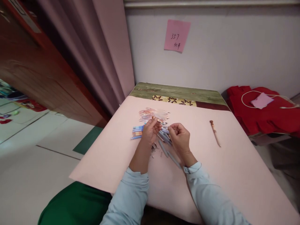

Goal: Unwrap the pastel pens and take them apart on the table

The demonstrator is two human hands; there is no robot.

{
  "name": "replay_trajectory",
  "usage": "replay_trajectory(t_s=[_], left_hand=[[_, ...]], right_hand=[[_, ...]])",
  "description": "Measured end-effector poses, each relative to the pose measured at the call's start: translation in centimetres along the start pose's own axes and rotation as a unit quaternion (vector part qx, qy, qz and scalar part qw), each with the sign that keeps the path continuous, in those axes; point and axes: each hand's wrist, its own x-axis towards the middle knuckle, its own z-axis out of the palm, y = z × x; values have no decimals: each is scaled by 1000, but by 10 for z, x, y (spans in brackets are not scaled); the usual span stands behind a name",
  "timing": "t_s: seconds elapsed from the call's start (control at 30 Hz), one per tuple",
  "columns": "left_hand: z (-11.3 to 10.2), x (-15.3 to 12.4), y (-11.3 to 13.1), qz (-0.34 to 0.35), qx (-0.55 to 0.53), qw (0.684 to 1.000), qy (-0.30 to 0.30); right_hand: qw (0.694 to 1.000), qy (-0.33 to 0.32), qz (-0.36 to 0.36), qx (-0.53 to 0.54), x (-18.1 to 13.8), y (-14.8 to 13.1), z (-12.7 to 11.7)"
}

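Over the middle of the table, my left hand (150, 130) pinches a pen part with a brown top (153, 117), partly covered by the fingers. My right hand (181, 137) is closed close beside it, thumb against forefinger; whatever sits in that pinch is too small to make out. Beneath the hands lie several blue and orange pen barrels (137, 132), and grey-blue pen parts (172, 158) stretch below the right hand. Clear pinkish pen pieces (150, 114) are heaped just behind. Small loose bits (153, 153) lie near the left wrist.
A complete-looking beige pen with a brown topper (215, 133) lies apart on the right of the pink-covered table (234, 175). Red cloth with a white cord (248, 115) is beyond the right edge. A pink note (177, 36) sticks to the wall; a curtain (110, 47) hangs left.
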Motion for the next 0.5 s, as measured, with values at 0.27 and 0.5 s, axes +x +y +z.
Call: replay_trajectory(t_s=[0.27, 0.5], left_hand=[[6, -5, -10, 17, 71, 997, -29], [7, -6, -9, 23, 83, 996, -24]], right_hand=[[984, 14, -78, -162, 1, -8, -6], [977, 15, -89, -195, 1, -9, -8]])
